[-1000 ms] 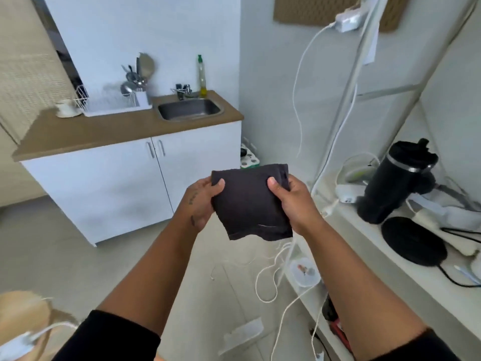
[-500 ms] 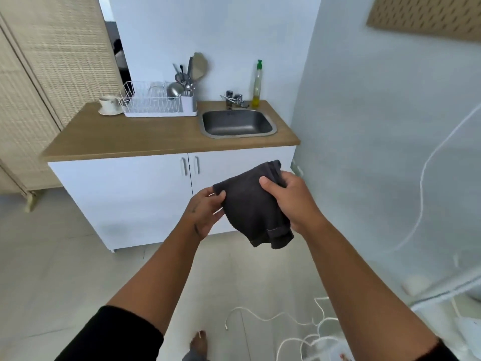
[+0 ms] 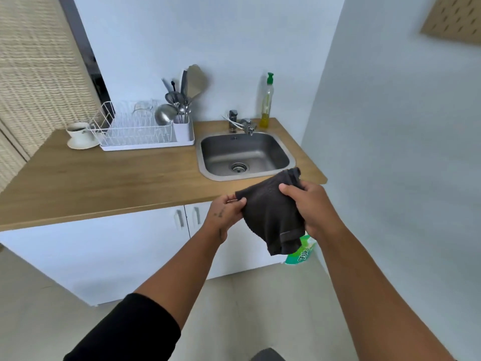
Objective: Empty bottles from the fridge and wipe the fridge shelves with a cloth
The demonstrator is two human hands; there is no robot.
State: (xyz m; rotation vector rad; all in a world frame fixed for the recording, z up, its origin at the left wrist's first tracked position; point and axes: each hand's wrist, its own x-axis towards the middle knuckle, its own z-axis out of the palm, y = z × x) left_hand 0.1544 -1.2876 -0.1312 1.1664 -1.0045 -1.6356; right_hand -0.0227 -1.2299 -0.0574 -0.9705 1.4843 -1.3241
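Hands meet at center right of the head view, both gripping a dark cloth (image 3: 270,217). The left hand (image 3: 225,213) pinches its left edge; the right hand (image 3: 309,207) clutches its upper right part, thumb on top, and the rest hangs down. Behind, at upper center, a steel sink (image 3: 208,149) sits in a wooden counter (image 3: 104,183), a dish rack (image 3: 135,131) at its left and a soap bottle (image 3: 266,100) behind it.

A white two-door cabinet (image 3: 117,246) under a wooden countertop (image 3: 104,183) is set against pale walls (image 3: 403,126). A steel sink (image 3: 263,152) with a tap (image 3: 240,123) is sunk into the right end, with a soap bottle (image 3: 266,102) stood behind. A white dish rack (image 3: 135,128) and a cup (image 3: 78,130) are placed further left. A woven screen (image 3: 39,69) is seen far left, a pegboard (image 3: 453,19) upper right, and a pale floor (image 3: 247,308) below
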